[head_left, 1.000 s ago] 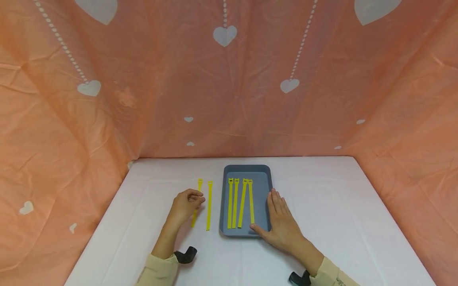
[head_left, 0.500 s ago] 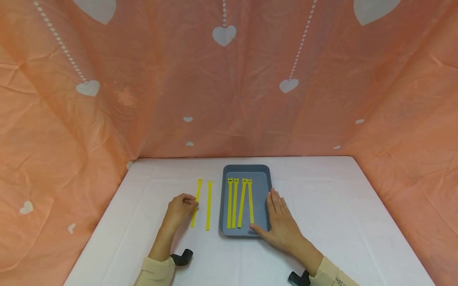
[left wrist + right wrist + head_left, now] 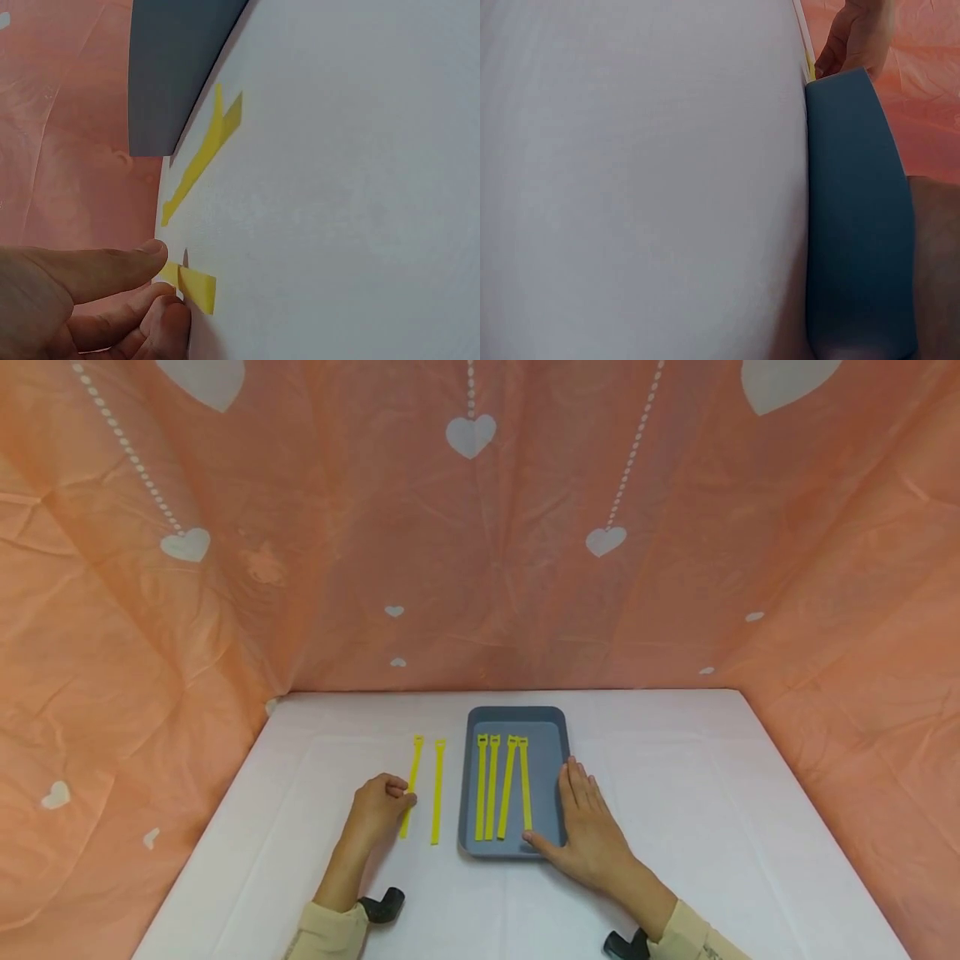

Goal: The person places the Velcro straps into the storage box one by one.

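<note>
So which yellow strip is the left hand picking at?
Find the grey tray in the middle of the white table. Two yellow strips lie on the table just left of it. The left hand pinches the outer strip, farthest from the tray and slightly slanted.

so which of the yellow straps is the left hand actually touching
The leftmost yellow strap, the outer of the two lying on the table. The left hand pinches it near its middle; the other table strap and the four in the tray lie untouched.

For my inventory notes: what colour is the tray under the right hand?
Slate blue-grey tray, clearest in the head view.
</note>
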Available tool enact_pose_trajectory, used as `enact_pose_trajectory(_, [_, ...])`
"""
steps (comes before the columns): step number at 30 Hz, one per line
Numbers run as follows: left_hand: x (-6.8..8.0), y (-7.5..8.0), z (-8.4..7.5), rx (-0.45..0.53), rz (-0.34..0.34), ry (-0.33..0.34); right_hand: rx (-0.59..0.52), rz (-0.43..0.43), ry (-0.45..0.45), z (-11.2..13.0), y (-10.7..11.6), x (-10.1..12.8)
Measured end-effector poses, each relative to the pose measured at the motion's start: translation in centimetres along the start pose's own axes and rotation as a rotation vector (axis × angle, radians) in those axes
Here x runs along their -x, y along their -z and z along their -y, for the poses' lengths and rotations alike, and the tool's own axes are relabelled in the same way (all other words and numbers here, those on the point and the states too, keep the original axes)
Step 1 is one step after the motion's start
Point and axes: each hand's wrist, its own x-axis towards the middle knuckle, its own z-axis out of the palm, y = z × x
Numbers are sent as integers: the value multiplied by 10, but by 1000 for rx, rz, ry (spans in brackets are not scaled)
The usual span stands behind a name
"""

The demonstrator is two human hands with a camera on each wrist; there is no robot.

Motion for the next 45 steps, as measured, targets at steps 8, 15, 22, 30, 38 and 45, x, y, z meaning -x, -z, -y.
enact_pose_trajectory(8, [-1,-1,-1,-15,29,25,8,-7,4,1,2,-1])
enact_pose_trajectory(15, [-4,-4,3,-18,22,43,6,-9,6,1,1,-1])
enact_pose_trajectory(22, [-6,-3,5,14,0,51,1,-13,7,2,2,-1])
enact_pose_trajectory(30, [-9,-2,12,57,-9,54,4,-20,9,3,2,0])
enact_pose_trajectory(38, [-8,0,15,106,7,70,12,-8,1,2,1,-1])
enact_pose_trajectory(45, [-5,0,16,105,-11,37,4,-7,-2,2,0,-1])
